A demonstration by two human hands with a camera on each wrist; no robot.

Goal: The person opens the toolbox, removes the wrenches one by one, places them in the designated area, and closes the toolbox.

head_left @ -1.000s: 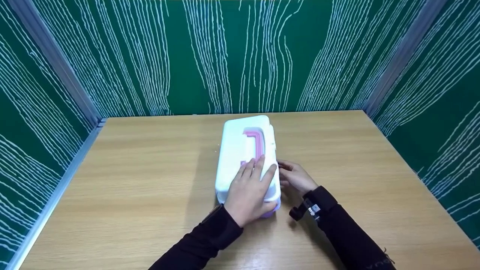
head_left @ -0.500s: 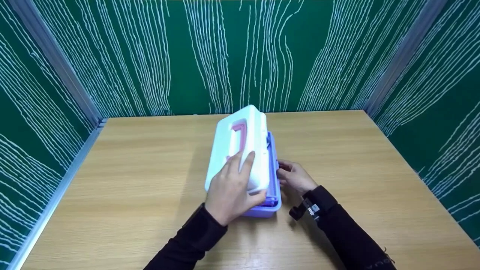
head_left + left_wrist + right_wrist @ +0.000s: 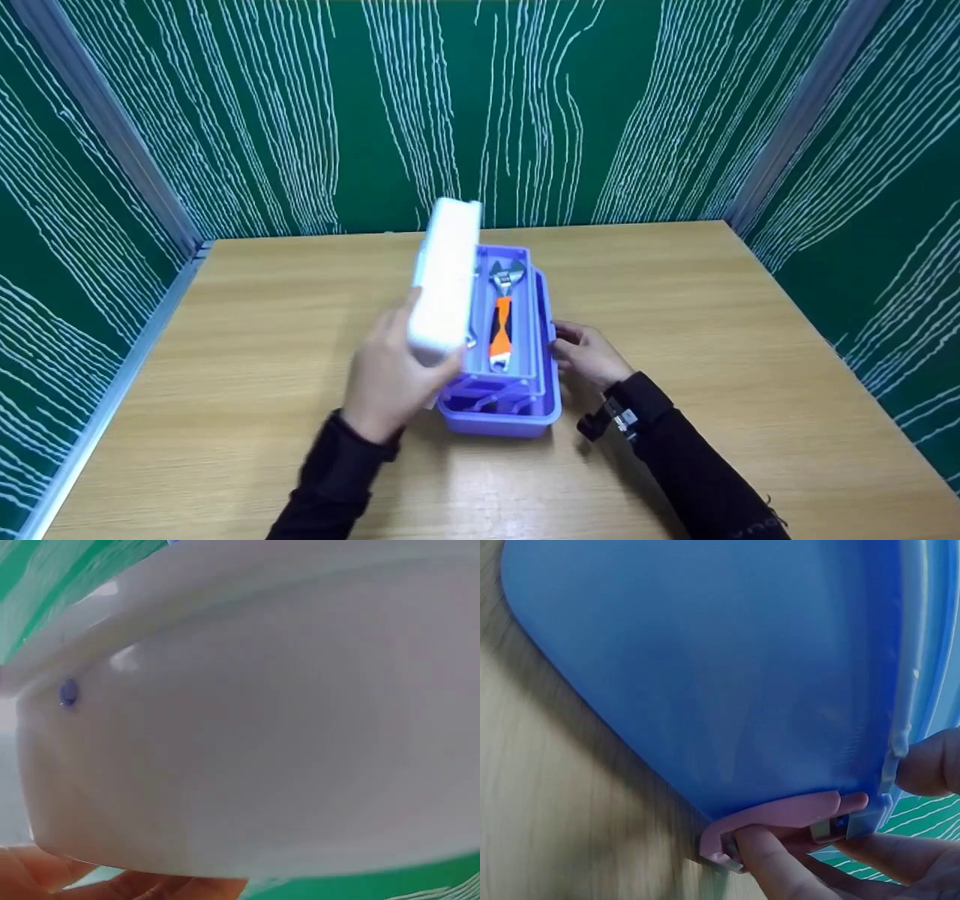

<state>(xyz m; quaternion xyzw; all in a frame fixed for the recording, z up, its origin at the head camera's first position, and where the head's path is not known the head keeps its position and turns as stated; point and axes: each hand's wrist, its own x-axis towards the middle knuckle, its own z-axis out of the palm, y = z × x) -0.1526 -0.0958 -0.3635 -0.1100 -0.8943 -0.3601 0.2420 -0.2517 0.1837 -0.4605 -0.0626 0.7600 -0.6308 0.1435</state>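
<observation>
A purple toolbox [image 3: 501,417] stands in the middle of the wooden table [image 3: 712,315]. Its white lid [image 3: 445,277] is swung up on edge along the left side. My left hand [image 3: 417,363] grips the lid's near end; in the left wrist view the lid [image 3: 247,750] fills the frame, with fingertips [image 3: 135,886] under it. Inside, an orange-handled adjustable wrench [image 3: 499,324] lies in the upper tray. My right hand [image 3: 564,346] holds the box's right side. In the right wrist view its fingers [image 3: 780,870] pinch the pink latch [image 3: 780,821] against the box wall [image 3: 705,675].
Green panels with white streaks [image 3: 525,112] wall the table in at the back and on both sides. A metal rail [image 3: 112,375] runs along the left edge. A small black device [image 3: 611,416] is strapped at the right wrist.
The lid, flat and closed a second ago, has swung up and to the left in my left hand, uncovering the wrench and tray. My right hand has stayed at the box's right side.
</observation>
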